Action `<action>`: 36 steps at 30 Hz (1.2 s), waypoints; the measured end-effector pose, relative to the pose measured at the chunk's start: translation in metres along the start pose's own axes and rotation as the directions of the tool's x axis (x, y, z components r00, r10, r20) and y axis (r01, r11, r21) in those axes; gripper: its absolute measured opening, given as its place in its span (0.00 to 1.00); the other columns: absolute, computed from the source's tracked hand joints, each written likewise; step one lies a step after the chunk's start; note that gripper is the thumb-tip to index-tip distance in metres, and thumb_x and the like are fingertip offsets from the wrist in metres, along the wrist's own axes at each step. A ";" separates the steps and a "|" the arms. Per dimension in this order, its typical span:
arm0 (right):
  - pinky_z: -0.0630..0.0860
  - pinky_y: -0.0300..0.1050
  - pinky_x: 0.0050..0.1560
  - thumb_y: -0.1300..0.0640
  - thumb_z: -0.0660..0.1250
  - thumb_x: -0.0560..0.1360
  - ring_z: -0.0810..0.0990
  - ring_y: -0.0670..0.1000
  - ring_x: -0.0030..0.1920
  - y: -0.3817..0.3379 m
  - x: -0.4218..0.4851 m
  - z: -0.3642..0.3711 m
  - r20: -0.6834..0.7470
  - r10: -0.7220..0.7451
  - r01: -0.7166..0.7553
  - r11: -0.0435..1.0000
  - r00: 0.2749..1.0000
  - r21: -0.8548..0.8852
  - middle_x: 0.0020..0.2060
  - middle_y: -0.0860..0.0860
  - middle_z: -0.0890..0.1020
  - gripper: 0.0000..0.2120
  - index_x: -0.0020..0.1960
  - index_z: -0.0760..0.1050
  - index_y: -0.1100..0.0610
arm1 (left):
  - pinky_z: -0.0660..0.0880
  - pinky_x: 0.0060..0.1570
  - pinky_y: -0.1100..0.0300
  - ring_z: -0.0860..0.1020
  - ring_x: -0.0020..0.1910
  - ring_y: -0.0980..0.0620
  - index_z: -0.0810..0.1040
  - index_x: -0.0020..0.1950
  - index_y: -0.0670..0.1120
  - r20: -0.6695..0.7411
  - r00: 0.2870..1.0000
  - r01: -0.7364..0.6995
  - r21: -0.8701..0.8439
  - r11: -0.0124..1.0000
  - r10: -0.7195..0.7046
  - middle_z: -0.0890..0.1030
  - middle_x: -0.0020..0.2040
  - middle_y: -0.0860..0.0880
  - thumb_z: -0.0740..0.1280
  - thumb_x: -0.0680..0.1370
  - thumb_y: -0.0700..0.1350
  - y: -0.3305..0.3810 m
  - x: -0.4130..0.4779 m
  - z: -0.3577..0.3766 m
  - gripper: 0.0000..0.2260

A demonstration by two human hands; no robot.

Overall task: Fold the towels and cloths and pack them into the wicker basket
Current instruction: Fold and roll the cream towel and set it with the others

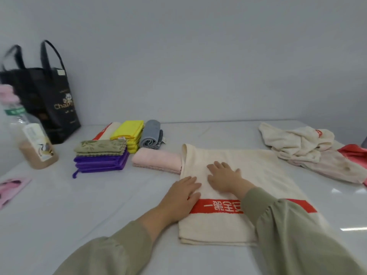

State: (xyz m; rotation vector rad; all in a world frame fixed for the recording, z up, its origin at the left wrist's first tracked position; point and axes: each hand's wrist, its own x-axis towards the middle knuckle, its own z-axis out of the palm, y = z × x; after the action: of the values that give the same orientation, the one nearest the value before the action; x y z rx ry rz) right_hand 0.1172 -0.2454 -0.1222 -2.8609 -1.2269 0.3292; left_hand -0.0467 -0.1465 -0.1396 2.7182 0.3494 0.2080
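A cream towel (258, 175) with a red band lies folded flat on the white table in front of me. My left hand (180, 195) presses flat on its left edge, fingers straight. My right hand (224, 175) lies flat on the towel's middle, fingers spread. Folded cloths sit at the left: a pink one (156, 159), a green one (101, 146) on purple ones (101, 162), yellow ones (129, 133), a grey roll (152, 134) and a cream towel (105, 132). No wicker basket is in view.
A heap of unfolded cream towels (297, 143) and a red cloth (353, 151) lie at the back right. A black tote bag (49, 100) stands at the back left beside a clear bottle (33, 139). A pink packet (10, 187) lies at the left edge.
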 end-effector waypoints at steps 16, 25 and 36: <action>0.55 0.48 0.71 0.58 0.54 0.79 0.72 0.55 0.65 -0.110 0.067 -0.025 -0.146 -0.149 0.180 0.958 0.978 0.224 0.62 0.55 0.77 0.16 0.64 0.72 0.58 | 0.59 0.67 0.45 0.67 0.68 0.48 0.74 0.67 0.51 -0.334 0.931 0.220 0.182 0.958 -0.150 0.76 0.62 0.53 0.38 0.75 0.55 -0.088 0.006 -0.031 0.31; 0.68 0.33 0.19 0.63 0.59 0.73 0.71 0.46 0.14 -0.166 0.041 -0.004 0.063 -0.082 0.018 0.736 0.995 0.677 0.16 0.50 0.74 0.08 0.35 0.71 0.62 | 0.53 0.71 0.59 0.60 0.72 0.50 0.77 0.66 0.47 -0.478 0.826 0.299 -0.078 0.951 -0.299 0.72 0.70 0.51 0.54 0.83 0.47 -0.131 -0.017 -0.063 0.17; 0.77 0.43 0.29 0.64 0.58 0.77 0.78 0.51 0.27 -0.182 0.034 -0.010 0.030 -0.168 0.073 0.575 0.985 0.815 0.34 0.56 0.77 0.08 0.48 0.75 0.64 | 0.79 0.46 0.47 0.81 0.51 0.42 0.84 0.44 0.47 -0.453 0.879 0.353 0.409 0.841 -0.149 0.84 0.49 0.48 0.76 0.61 0.43 -0.140 -0.028 -0.065 0.12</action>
State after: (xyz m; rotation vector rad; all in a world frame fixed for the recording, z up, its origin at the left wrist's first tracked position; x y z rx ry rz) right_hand 0.0120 -0.0945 -0.1015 -1.9528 -0.9118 0.8043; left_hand -0.1162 -0.0059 -0.1387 3.0502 1.0070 0.7003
